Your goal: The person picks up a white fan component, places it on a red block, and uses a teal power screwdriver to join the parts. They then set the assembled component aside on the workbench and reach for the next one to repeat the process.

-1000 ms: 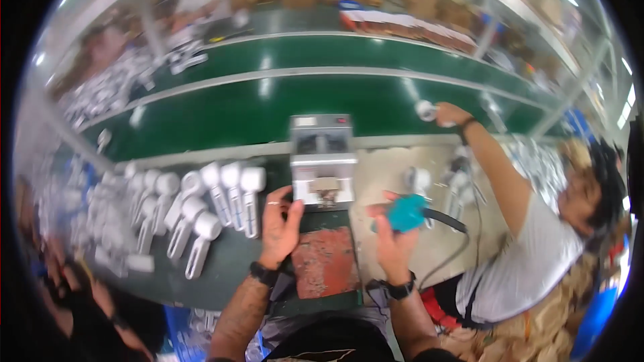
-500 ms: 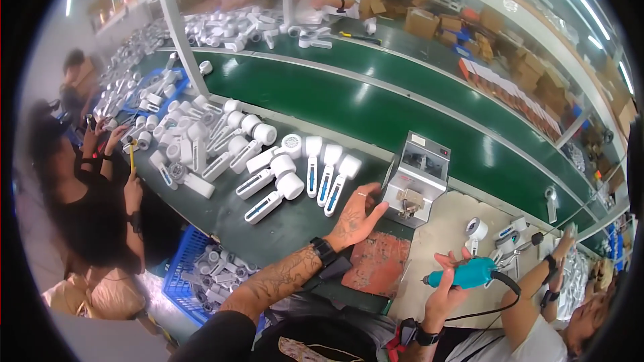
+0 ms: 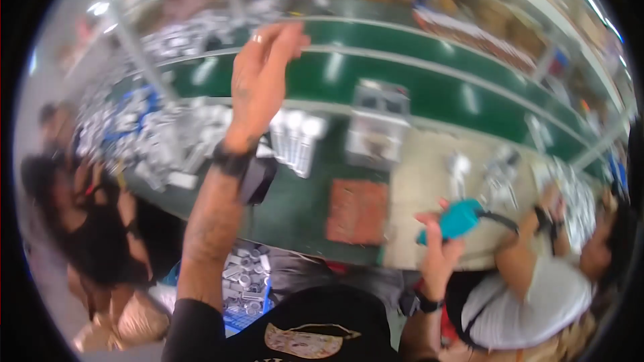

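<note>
My left hand (image 3: pixel 261 84) is raised above the far side of the bench, blurred by motion. Its fingers look stretched out, and nothing shows in them. Below and beside it, several white shower heads (image 3: pixel 295 141) with long handles lie in a row. In my right hand (image 3: pixel 439 255) is a teal electric screwdriver (image 3: pixel 458 220) with a black cable, held over the beige mat (image 3: pixel 422 181). A small grey metal machine (image 3: pixel 377 127) stands between the hands at the bench's far edge. Nearer to me lies a reddish worn pad (image 3: pixel 357 211).
A pile of white shower heads (image 3: pixel 174 131) covers the bench's left side. Beyond runs a green conveyor belt (image 3: pixel 429 97). A blue basket (image 3: pixel 245 318) of parts stands below the bench. Co-workers sit to the left (image 3: pixel 100 228) and close on the right (image 3: pixel 537 295).
My left hand has risen from beside the grey machine and swung up and left. My right hand keeps hold of the screwdriver. The head view has shifted.
</note>
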Demonstrator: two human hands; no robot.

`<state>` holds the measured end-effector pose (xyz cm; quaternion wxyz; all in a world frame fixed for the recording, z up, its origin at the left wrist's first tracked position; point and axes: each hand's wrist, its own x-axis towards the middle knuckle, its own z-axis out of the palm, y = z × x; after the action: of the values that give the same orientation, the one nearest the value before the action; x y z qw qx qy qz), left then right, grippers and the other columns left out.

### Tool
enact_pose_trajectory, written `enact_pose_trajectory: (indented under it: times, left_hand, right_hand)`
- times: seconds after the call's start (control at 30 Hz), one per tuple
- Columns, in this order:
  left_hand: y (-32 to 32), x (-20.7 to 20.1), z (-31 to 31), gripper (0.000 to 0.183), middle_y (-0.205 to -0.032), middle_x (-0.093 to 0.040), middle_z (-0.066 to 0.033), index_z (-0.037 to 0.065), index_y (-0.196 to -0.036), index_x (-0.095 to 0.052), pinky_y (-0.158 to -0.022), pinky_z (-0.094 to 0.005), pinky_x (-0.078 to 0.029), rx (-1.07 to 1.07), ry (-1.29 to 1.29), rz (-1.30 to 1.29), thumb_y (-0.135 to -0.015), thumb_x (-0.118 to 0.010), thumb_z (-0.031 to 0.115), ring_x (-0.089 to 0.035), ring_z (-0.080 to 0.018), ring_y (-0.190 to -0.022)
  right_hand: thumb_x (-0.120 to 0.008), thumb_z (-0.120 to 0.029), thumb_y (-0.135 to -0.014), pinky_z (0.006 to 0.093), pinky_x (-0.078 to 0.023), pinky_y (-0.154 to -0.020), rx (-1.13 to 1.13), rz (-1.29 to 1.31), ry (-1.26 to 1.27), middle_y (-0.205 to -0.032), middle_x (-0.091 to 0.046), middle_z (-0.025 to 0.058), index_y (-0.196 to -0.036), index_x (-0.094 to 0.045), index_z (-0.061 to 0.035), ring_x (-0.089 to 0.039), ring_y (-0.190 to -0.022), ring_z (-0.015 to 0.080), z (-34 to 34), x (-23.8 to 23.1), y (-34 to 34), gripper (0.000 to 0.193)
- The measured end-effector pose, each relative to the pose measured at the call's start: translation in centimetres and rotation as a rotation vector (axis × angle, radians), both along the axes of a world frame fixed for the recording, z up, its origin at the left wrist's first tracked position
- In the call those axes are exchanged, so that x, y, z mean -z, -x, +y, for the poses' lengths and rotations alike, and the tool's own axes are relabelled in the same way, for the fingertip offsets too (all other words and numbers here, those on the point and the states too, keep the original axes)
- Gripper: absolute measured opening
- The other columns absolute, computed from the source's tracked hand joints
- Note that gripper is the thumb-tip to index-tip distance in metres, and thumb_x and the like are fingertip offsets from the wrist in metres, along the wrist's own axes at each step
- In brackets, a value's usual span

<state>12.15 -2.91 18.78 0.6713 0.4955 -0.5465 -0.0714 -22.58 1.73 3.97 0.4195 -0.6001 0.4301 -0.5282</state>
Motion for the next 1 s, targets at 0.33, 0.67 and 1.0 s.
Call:
enact_pose_trajectory:
  times: [0.33, 0.67, 1.0]
  left_hand:
    - [21.2, 19.8, -5.5, 0.035, -0.089, -0.066, -0.0172, 0.002, -0.102, -0.065, -0.073, -0.0418, -0.053, 0.491, -0.415, -0.451, -0.089, -0.069, 0.035, -0.066, -0.0320, -0.083]
    - [28.9, 20.7, -13.9, 0.063, -0.101, -0.068, -0.0236, -0.002, -0.108, -0.062, -0.091, -0.0474, -0.050, 0.334, -0.742, -0.494, -0.084, -0.066, 0.056, -0.065, -0.0405, -0.096]
    - [18.7, 17.0, -6.0, 0.024, -0.094, -0.065, -0.0148, 0.004, -0.094, -0.069, -0.076, -0.0421, -0.054, 0.442, -0.434, -0.391, -0.081, -0.074, 0.023, -0.066, -0.0345, -0.085]
  right_hand:
    - [-0.062, -0.012, -0.094, 0.0257, -0.046, -0.073, -0.084, 0.005, -0.016, -0.093, -0.069, 0.0089, -0.128, -0.054, 0.0047, -0.060, -0.084, 0.0123, 0.6, -0.3, 3.2, 0.039]
    - [-0.064, -0.004, -0.090, 0.0289, -0.048, -0.081, 0.046, -0.082, -0.075, -0.106, -0.066, 0.0112, -0.121, -0.056, 0.0044, -0.063, -0.089, 0.0148, 0.2, -1.6, 4.0, 0.033]
    - [-0.059, -0.028, -0.096, 0.0332, -0.049, -0.073, 0.051, -0.140, 0.058, -0.090, -0.060, 0.0085, -0.125, -0.051, 0.0059, -0.063, -0.086, 0.0212, -4.5, 1.4, 1.2, 0.045]
